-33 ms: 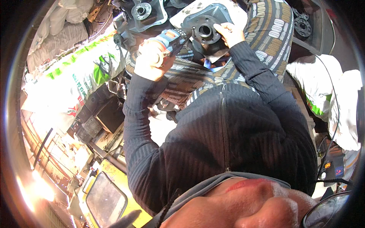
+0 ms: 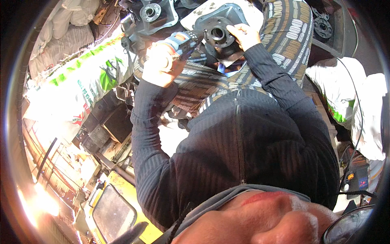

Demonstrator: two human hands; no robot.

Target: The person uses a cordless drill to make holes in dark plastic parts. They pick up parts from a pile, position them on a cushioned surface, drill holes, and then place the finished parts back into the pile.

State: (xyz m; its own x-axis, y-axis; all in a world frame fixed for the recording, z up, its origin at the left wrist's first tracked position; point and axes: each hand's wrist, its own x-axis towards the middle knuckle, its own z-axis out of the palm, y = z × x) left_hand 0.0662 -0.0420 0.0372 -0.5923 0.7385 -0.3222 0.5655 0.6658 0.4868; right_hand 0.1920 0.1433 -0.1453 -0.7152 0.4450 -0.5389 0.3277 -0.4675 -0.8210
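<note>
My left hand (image 2: 162, 72), washed out by glare, is closed around a blue-grey power drill (image 2: 182, 43). The drill's front end points right, at the left edge of a dark round metal flange (image 2: 226, 42) with bolt holes and a raised central bore. Whether the tip touches a bolt there I cannot make out. At the flange's right rim, the thumb and fingers of my right hand (image 2: 247, 37) pinch the edge. Behind and around the flange spreads a grey metal housing (image 2: 232, 14), lying over a white pad (image 2: 255, 17) between my patterned trouser legs.
Another grey housing (image 2: 170, 20) with a round hub lies at the far left. A dark bin (image 2: 345, 42) at the far right holds flanged parts. White sacks (image 2: 95, 83) line the left, and white bags (image 2: 339, 87) the right, with a black cable crossing them. Lower left stands a yellow-framed panel (image 2: 115, 211).
</note>
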